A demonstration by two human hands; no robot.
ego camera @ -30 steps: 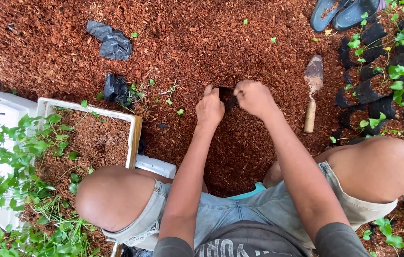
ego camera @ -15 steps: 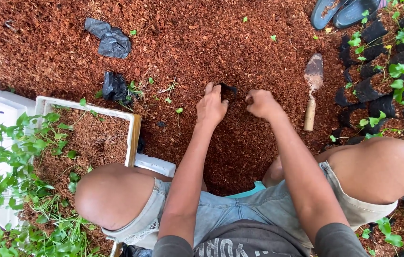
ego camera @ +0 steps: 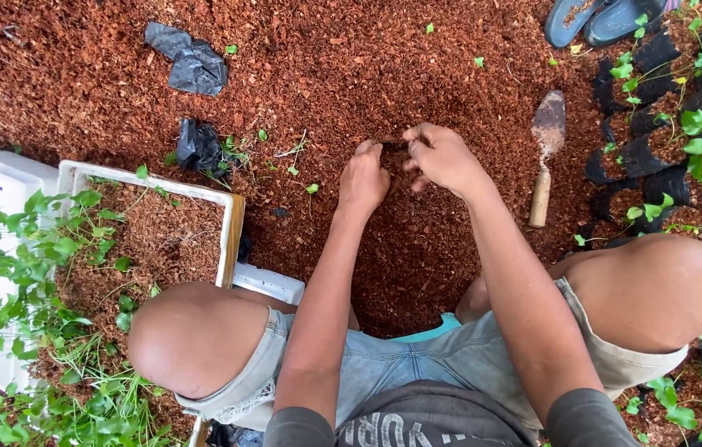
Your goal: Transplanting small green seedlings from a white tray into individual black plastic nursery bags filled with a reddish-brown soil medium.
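I squat over a bed of reddish-brown husk chips [ego camera: 351, 66]. My left hand [ego camera: 365, 176] pinches the rim of a small black plastic bag [ego camera: 392, 147] that stands in the chips, mostly hidden between my hands. My right hand [ego camera: 442, 157] is at the bag's mouth from the right, with its fingers bunched around a pinch of chips. Both hands touch the bag.
A wooden-handled trowel [ego camera: 545, 141] lies on the chips to the right of my hands. Filled black bags with green seedlings [ego camera: 682, 124] stand at far right, sandals [ego camera: 599, 18] above them. A white foam box [ego camera: 235, 232] with seedlings is at left; crumpled black bags [ego camera: 189, 58] lie behind it.
My right hand left the bag, dipped into the chips to the right, and has come back to the bag's mouth. The left hand stayed on the bag.
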